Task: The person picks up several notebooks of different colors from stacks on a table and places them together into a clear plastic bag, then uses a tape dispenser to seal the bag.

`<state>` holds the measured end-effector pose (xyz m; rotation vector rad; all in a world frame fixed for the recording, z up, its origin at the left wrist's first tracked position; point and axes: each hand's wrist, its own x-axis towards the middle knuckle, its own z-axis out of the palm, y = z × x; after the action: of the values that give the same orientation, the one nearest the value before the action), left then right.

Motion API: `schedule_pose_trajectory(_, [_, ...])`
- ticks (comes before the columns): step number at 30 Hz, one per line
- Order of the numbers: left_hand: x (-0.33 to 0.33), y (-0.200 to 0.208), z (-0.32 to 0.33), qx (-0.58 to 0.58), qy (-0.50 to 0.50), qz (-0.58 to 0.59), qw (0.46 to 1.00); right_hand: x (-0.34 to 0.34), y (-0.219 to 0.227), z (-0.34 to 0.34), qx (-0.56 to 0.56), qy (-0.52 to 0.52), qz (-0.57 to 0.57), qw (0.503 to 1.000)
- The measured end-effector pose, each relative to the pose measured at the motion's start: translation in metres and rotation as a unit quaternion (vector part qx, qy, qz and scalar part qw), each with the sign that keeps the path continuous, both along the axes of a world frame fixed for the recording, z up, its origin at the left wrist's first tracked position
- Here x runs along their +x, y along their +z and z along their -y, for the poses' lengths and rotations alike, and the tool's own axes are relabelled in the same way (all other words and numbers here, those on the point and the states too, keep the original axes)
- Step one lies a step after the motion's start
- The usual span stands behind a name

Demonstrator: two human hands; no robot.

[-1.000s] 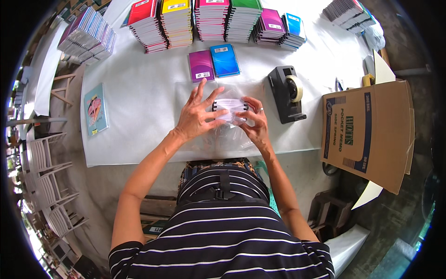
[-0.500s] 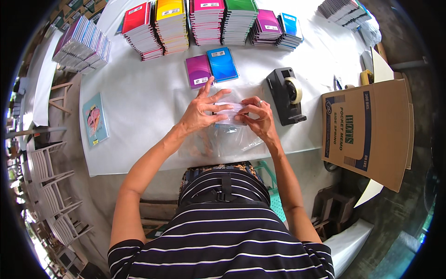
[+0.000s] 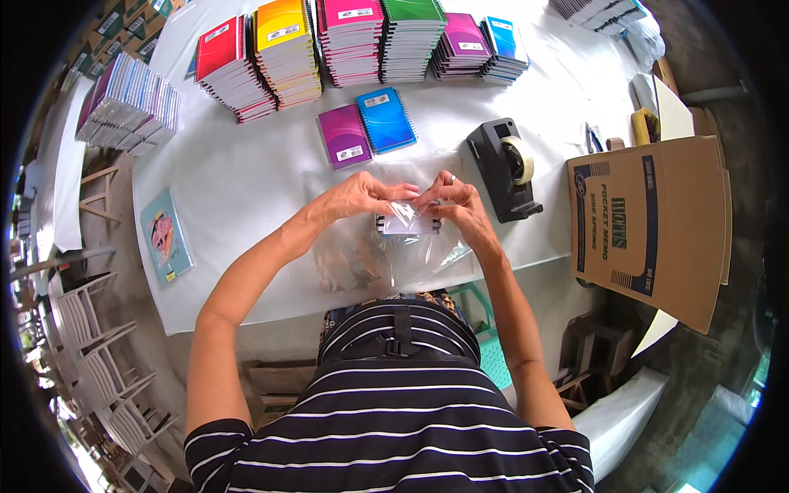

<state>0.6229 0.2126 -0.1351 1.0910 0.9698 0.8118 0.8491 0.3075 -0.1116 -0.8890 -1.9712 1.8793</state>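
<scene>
In front of my body, a small bundle of spiral notebooks (image 3: 408,224) sits on the table, pale page edges up and dark binding rings at its ends. Clear plastic film (image 3: 401,207) lies over its top and glints between my hands. My left hand (image 3: 362,195) is closed at the far left side of the bundle, fingertips pinching the film. From the right, my right hand (image 3: 457,204) pinches the same film, its fingertips almost meeting the left ones. Clear plastic sheets or bags (image 3: 349,261) lie flat under and around the bundle.
Beyond my hands lie a purple notebook (image 3: 345,136) and a blue notebook (image 3: 386,121). Stacked notebooks (image 3: 349,49) line the far side. A black tape dispenser (image 3: 497,172) stands right, near an open cardboard box (image 3: 649,222). A teal illustrated notebook (image 3: 166,236) lies left.
My left hand has lowered its raised fingers and closed in a pinch. Both hands have shifted to the far side of the bundle, leaving more of it showing. The view has shifted slightly.
</scene>
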Motion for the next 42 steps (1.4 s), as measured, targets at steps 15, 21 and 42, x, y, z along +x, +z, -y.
schedule_pose_trajectory(15, [0.033, 0.044, 0.047, 0.369, -0.081, -0.648, 0.661, 0.035, 0.021, -0.006, 0.317, 0.063, 0.001, 0.946])
schedule_pose_trajectory(21, [0.042, 0.039, 0.051, 0.372, -0.054, -0.658, 0.653, 0.162, -0.001, -0.095, 0.177, -0.269, 0.28, 0.904])
schedule_pose_trajectory(42, [0.042, 0.034, 0.06, 0.364, -0.037, -0.662, 0.654, 0.156, -0.038, -0.014, 0.168, -0.342, 0.237, 0.894])
